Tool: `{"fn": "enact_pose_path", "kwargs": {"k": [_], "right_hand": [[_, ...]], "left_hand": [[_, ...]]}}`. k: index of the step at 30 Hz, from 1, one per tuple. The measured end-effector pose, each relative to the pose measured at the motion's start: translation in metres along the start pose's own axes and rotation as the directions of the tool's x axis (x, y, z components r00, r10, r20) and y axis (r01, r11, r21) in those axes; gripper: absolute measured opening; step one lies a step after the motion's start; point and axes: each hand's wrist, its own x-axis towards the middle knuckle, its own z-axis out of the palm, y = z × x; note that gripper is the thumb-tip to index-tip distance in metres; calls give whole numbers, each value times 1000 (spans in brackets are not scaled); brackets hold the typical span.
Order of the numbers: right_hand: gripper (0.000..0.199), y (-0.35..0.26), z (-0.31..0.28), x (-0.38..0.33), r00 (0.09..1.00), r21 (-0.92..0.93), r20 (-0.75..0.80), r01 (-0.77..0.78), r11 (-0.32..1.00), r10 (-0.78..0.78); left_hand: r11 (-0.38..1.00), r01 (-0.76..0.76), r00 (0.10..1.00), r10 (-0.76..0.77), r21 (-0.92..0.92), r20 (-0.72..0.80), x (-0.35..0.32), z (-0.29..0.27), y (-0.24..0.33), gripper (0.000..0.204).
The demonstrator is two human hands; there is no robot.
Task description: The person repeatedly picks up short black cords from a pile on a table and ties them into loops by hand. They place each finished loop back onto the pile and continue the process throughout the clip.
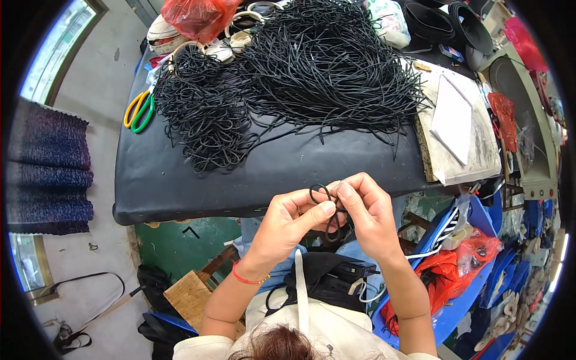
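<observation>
Both hands are meeting just below the near edge of the black table [198, 180], over the person's lap. The left hand [288, 219] is pinching a short black cord [321, 195] between thumb and forefinger, its grip closed tight on the cord, which is curling into a small loop above the fingertips. The right hand [366, 213] is pressing against the left, its fingers also closed around the same cord, with the lower part of the cord hanging down between the two palms. A red band [246, 279] is sitting on the left wrist.

On the table, well beyond the hands, a large heap of long black cords [330, 60] is spreading across the far middle, and a smaller pile of looped black cords [201, 114] is lying to the left of that heap. Scissors with yellow and green handles [139, 110] are resting at the table's left edge, just beside the smaller pile. A white slab [456, 120] is lying at the table's right end. A red plastic bag [198, 17] is sitting at the far side of the table, behind the piles.
</observation>
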Motion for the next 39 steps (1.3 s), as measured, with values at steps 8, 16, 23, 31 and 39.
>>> {"fn": "enact_pose_path", "kwargs": {"k": [8,16,23,31,39], "right_hand": [[25,8,-4,7,999,-36,19,35,999,-35],[27,2,1,5,955,-92,-227,174,980,-191],[12,12,-10,-10,1000,-14,-13,-10,1000,10],[11,15,-22,-11,995,-112,83,63,992,-53],[16,12,-29,-11,983,-175,174,-23,984,54]], "left_hand": [[998,57,998,-58,-39,-30,-2,4,1,14],[985,-129,975,104,-118,-195,2,5,-17,13],[975,-199,953,170,-97,-249,3,12,-23,13],[979,12,987,21,203,-159,-4,5,-10,16],[972,74,989,-42,224,-142,-5,-3,-11,18]]}}
